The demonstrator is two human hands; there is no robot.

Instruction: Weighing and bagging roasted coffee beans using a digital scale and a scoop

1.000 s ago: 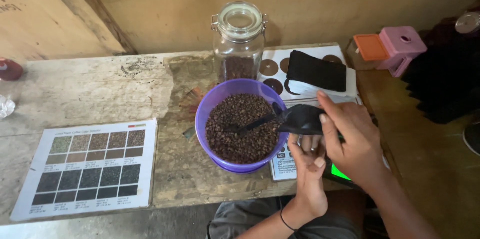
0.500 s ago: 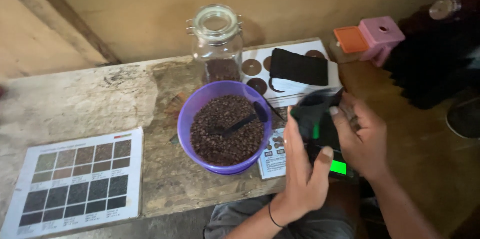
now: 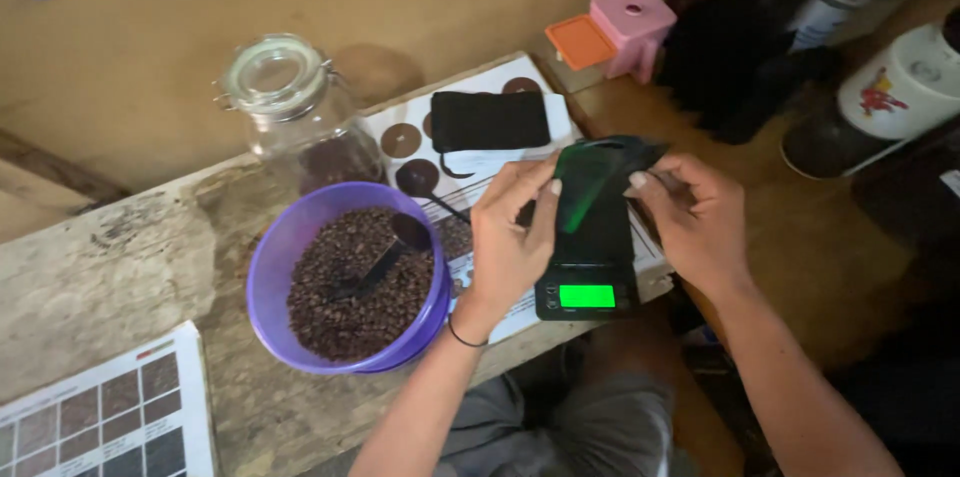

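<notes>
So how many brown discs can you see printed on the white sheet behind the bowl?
3 show: one brown disc beside the jar, one just below it, one partly behind the black pouch. More may be hidden.

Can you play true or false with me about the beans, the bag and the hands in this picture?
1. Both hands, left hand and right hand, hold a dark pouch open. True.
2. The purple bowl is empty. False: it is full of brown beans with a dark scoop lying in them.
3. The glass jar has its lid on. True.
4. The scale has a red screen. False: it glows green.
5. The pouch is over the scale. True.
</notes>
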